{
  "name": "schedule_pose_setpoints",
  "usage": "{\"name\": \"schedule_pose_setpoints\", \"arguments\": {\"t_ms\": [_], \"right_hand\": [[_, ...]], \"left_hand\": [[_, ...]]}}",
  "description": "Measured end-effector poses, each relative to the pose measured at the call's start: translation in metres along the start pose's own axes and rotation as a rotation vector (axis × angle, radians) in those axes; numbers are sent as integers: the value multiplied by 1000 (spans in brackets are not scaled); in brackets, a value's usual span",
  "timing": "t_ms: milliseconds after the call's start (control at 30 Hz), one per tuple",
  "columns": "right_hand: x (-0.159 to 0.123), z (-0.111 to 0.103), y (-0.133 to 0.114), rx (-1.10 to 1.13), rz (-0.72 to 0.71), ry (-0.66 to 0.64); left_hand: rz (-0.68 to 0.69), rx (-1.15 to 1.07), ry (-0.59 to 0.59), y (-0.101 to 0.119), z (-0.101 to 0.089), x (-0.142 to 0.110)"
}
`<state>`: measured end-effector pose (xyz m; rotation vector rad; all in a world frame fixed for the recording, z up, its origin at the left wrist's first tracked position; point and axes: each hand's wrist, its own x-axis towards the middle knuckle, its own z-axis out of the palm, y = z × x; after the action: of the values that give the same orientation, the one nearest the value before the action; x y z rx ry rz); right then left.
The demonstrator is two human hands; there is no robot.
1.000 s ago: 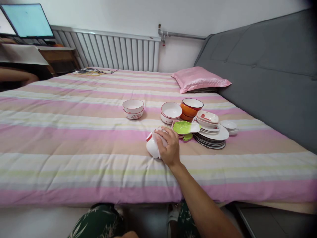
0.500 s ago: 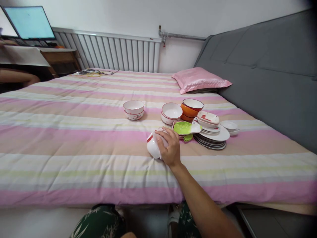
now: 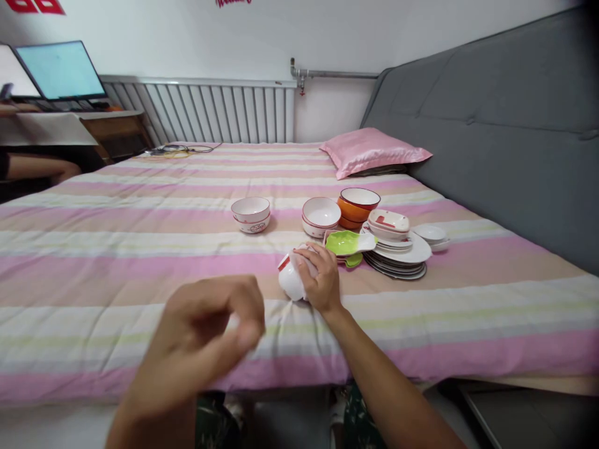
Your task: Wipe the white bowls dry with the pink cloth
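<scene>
A white bowl (image 3: pixel 292 282) with a red mark lies tipped on its side on the bed, and my right hand (image 3: pixel 319 277) is wrapped around it from the right. My fingers hide part of the bowl. My left hand (image 3: pixel 210 330), slightly blurred, hangs above the near part of the bed, left of the bowl and apart from it. Its fingers curl toward the thumb with nothing seen between them. Close beyond my right hand are green leaf-shaped dishes (image 3: pixel 344 243) and two stacked white red-rimmed bowls (image 3: pixel 321 215). Another pair of white bowls (image 3: pixel 251 215) stands farther left.
Orange bowls (image 3: pixel 355 211), a stack of plates (image 3: pixel 416 252) topped by rectangular dishes (image 3: pixel 388 222), and small white dishes (image 3: pixel 430 235) stand at right. A pink pillow (image 3: pixel 374 151) lies farther back. Cables (image 3: pixel 180 150) lie at far left; a person's leg (image 3: pixel 42 167) shows beside the desk.
My left hand has come into view from below and is raised over the bed. My right hand keeps its hold on the bowl. The view has tilted up slightly.
</scene>
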<state>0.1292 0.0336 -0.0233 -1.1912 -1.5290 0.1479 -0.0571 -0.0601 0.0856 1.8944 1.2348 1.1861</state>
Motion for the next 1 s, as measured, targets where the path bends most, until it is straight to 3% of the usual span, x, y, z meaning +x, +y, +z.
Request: {"name": "schedule_pose_setpoints", "arguments": {"t_ms": [33, 133, 233, 333, 433, 700, 900, 1000], "right_hand": [[0, 0, 0, 10, 6, 6], [2, -1, 2, 34, 13, 21], [4, -1, 7, 52, 21, 31], [6, -1, 14, 68, 47, 39], [6, -1, 20, 89, 87, 36], [8, -3, 27, 162, 148, 72], [9, -2, 33, 491, 359, 20], [5, 4, 31, 551, 376, -51]], "left_hand": [[-11, -11, -75, -9, 5, 14], [-78, 216, 22, -55, 28, 40], [-55, 343, -35, -105, 55, 44], [18, 345, -146, -130, 79, 41], [-36, 317, -114, -133, 95, 46], [29, 235, -2, -129, 115, 57], [170, 401, 102, -110, 106, 53], [181, 465, 122, -98, 94, 44]]}}
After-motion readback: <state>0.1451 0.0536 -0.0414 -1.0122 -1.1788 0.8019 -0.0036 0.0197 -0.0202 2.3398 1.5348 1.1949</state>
